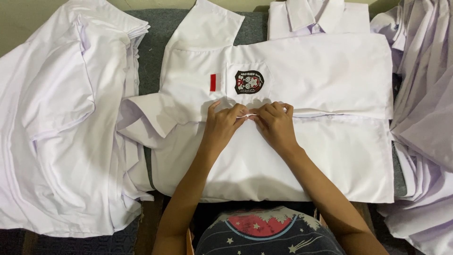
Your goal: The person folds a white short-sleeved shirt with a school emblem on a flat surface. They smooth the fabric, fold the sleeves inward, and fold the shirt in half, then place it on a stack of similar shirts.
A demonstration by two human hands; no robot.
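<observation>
Head view: white shirt lies flat, front up, mid-desk on grey cover; left hand + right hand meet at the front placket just below the chest pocket w/ dark badge. Fingers of both pinched together on the placket edge, probably working a button, the flat lay keeping the fabric taut. Shirt's long axis runs left–right across the desk: short sleeves + red-white patch toward left edge, hem toward right edge; other white shirts piled at left, right and far edge.
</observation>
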